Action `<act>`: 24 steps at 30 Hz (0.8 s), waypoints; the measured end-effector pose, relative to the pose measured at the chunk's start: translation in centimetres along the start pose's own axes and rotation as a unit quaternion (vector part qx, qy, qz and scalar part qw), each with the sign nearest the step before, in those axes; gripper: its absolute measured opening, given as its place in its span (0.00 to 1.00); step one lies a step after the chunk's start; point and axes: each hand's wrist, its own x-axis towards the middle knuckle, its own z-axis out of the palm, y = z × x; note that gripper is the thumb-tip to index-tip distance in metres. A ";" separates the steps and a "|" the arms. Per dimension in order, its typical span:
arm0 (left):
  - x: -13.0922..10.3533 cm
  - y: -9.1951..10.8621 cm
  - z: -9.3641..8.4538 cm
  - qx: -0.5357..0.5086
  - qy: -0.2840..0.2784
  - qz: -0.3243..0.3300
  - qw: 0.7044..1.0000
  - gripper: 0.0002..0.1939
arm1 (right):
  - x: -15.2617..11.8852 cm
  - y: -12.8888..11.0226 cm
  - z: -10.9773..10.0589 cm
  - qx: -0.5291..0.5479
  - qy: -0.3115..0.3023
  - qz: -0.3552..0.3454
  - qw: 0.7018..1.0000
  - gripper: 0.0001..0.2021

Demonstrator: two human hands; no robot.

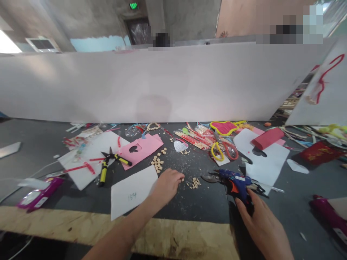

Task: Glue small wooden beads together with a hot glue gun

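My left hand (168,185) is closed in a pinch over the dark tabletop, with what looks like a small wooden piece at its fingertips. Just right of it lies a loose pile of small wooden pieces (194,183); a second group of wooden pieces (157,163) sits behind the hand. A white card (131,193) with green handwriting lies left of the hand, its right corner next to my wrist. My right hand (261,220) is wrapped round the handle of a blue hot glue gun (238,182), nozzle pointing left. Pruning shears (210,178) lie by the nozzle, partly hidden.
Yellow-handled pliers (104,169) rest on paper beside a pink card (150,148). Scissors (218,151), red-patterned sticks (192,139) and a white heart (180,146) lie further back. Purple tools stand at both sides. A white panel (108,86) spans the rear.
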 end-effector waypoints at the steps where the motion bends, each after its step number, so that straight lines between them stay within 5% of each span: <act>1: -0.1 0.0 0.0 -0.003 0.003 -0.006 1.000 0.13 | 0.2 -0.1 -0.2 0.014 -0.008 0.015 1.000 0.28; 8: 0.1 1.4 0.0 0.014 -0.011 0.040 0.999 0.12 | -0.5 -0.6 -1.5 0.255 0.040 0.131 0.957 0.27; 13: 0.7 1.9 0.6 0.067 -0.042 0.055 0.995 0.10 | -2.5 -1.6 -2.7 0.557 -0.016 0.230 0.798 0.23; 15: 0.7 2.0 0.8 0.076 -0.043 0.053 0.995 0.10 | -3.0 -2.1 -2.9 0.607 -0.060 0.238 0.756 0.23; 20: 0.3 2.6 0.1 0.043 -0.019 0.043 0.998 0.11 | -3.6 -3.7 -2.6 0.616 -0.104 0.209 0.753 0.21; 24: -0.5 3.3 -1.0 -0.105 0.030 -0.009 0.994 0.11 | -4.2 -4.8 -2.1 0.602 -0.129 0.199 0.763 0.22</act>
